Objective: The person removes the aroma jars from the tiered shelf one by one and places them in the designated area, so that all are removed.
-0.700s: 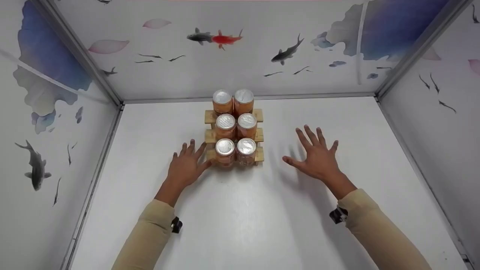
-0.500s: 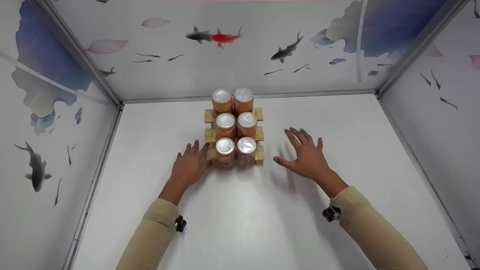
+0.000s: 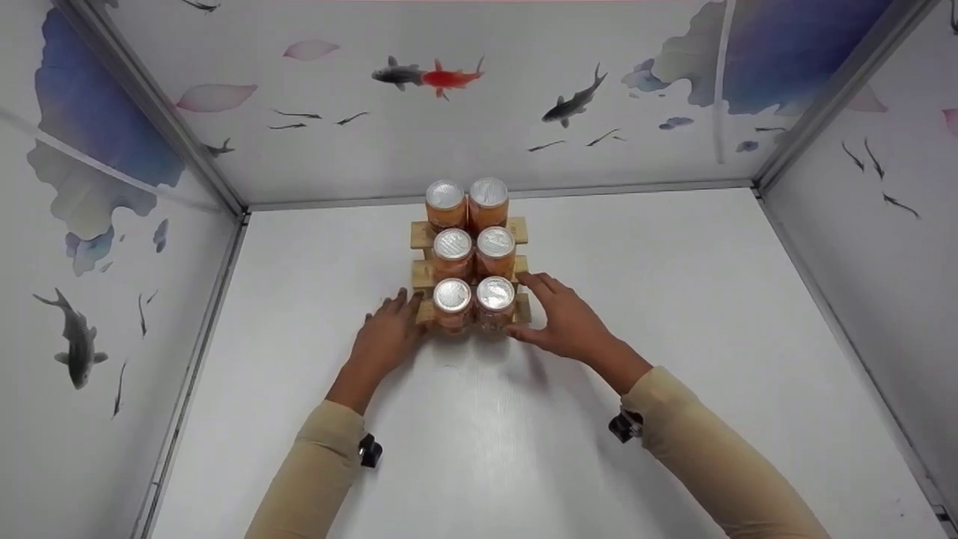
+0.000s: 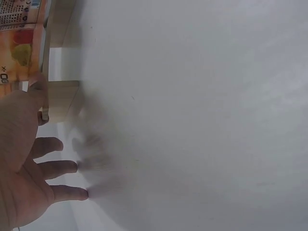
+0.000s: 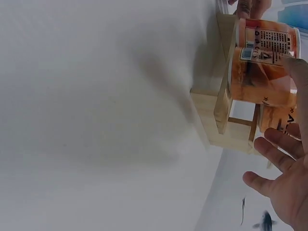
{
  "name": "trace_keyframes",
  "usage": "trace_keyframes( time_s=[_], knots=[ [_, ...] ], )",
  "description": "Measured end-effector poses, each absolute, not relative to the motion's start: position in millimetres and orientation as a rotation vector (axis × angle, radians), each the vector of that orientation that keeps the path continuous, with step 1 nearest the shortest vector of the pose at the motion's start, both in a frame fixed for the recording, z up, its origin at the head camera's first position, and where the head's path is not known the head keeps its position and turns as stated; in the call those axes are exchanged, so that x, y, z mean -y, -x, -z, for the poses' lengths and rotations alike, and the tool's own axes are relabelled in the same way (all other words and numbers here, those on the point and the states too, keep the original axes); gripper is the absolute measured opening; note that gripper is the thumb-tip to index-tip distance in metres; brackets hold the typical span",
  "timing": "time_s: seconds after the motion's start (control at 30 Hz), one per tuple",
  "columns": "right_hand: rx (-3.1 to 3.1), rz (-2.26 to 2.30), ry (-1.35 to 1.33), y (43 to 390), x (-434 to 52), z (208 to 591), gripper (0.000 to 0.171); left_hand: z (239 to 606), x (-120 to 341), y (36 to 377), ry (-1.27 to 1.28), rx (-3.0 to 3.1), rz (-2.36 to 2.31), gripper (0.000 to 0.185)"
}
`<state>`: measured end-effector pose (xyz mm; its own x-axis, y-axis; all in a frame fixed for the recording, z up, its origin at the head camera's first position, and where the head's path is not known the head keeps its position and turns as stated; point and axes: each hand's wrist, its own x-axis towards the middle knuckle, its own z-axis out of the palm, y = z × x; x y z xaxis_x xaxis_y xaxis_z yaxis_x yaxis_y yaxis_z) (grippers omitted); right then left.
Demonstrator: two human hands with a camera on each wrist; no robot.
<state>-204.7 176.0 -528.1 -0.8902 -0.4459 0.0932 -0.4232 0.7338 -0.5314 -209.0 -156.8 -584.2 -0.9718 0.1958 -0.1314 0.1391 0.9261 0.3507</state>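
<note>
Between the two hands a wooden rack (image 3: 469, 275) of six orange jars (image 3: 474, 253) is standing; the left hand (image 3: 387, 338) is touching its left end, fingers loosely extended; the right hand (image 3: 561, 323) is flanking its right end, fingers spread, gripping nothing; both equally near.

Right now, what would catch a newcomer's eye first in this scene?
Six orange jars with silver lids stand in pairs on a stepped wooden rack at the middle of the white table. The left hand and right hand flank its lowest step. Painted fish decorate the surrounding walls.
</note>
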Motion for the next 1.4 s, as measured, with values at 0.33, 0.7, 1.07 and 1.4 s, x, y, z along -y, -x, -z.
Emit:
trace_keyframes(
  time_s=[0.33, 0.7, 1.07, 1.4],
  knots=[
    [-2.889, 0.952, 0.776, 205, -153, 531, 0.088, 585, 155, 207, -0.246, -2.93, -0.497, 0.063],
    [-2.902, 1.132, 0.82, 210, -144, 534, 0.074, 583, 156, 208, -0.271, -2.947, -0.477, 0.06],
    [-2.942, 1.165, 0.808, 213, -164, 535, 0.069, 585, 157, 209, -0.303, -2.959, -0.464, 0.06],
    [-2.995, 1.134, 0.749, 215, -194, 530, 0.068, 586, 157, 208, -0.304, -2.943, -0.451, 0.061]
  ],
)
